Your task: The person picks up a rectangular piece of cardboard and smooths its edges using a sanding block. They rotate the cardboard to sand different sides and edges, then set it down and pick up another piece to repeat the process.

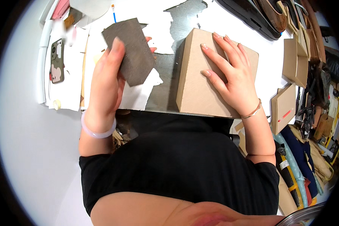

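My left hand (108, 73) grips a flat dark grey-brown sheet (135, 53) with cut corners, thumb on its upper face and fingertips showing past its far edge. It is held above the worktable; what it is made of I cannot tell. Spread fingers of my right hand (233, 67) rest on top of a beige cardboard box (200, 84), near the table's front edge. Under the sheet and left of the box lie torn white papers (161, 39) on a grey table surface (163, 97).
On the left lie a phone in a patterned case (57, 60) and a tape roll (56, 104). A blue-handled brush (113, 13) lies at the back. Open cardboard boxes (295, 62), a board with a red pen (285, 115) and a black device (251, 19) occupy the right. Fabric rolls (292, 161) stand beyond.
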Demonstrator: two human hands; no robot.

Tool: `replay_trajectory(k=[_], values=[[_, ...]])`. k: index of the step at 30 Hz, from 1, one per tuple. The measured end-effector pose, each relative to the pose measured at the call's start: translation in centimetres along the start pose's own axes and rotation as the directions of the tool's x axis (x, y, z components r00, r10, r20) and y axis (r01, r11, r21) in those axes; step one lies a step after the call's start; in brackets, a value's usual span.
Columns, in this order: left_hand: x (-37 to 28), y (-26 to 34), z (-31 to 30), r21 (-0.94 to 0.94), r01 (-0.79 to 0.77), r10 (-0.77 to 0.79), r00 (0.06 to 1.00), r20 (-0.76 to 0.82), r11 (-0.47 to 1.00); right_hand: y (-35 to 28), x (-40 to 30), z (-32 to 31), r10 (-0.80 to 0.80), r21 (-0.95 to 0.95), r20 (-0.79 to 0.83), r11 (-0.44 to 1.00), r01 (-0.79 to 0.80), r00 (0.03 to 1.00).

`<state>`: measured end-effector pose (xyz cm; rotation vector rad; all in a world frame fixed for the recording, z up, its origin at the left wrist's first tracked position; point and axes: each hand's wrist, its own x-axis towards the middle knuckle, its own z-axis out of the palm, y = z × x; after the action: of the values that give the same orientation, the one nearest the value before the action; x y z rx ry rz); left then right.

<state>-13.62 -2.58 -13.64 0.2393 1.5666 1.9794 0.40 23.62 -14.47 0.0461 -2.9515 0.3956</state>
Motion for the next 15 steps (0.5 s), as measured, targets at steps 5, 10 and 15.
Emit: replay_trajectory(k=[5,10,15], values=[[5.7,-0.1,2.4,0.247,0.026,-0.056,0.992,0.112,0.969,0.3,0.0,0.0,0.008,0.029,-0.008,1.0,-0.008,1.0],[9.9,-1.6,5.0,0.402,-0.352,0.168,0.89,0.424,0.845,0.5,0.0,-0.2,0.009,0.048,-0.012,0.999,-0.008,1.0],[10.8,-2.4,5.0,0.482,-0.194,0.021,0.939,0.342,0.854,0.7,-0.1,-0.1,0.017,0.07,-0.018,0.997,-0.016,1.0]])
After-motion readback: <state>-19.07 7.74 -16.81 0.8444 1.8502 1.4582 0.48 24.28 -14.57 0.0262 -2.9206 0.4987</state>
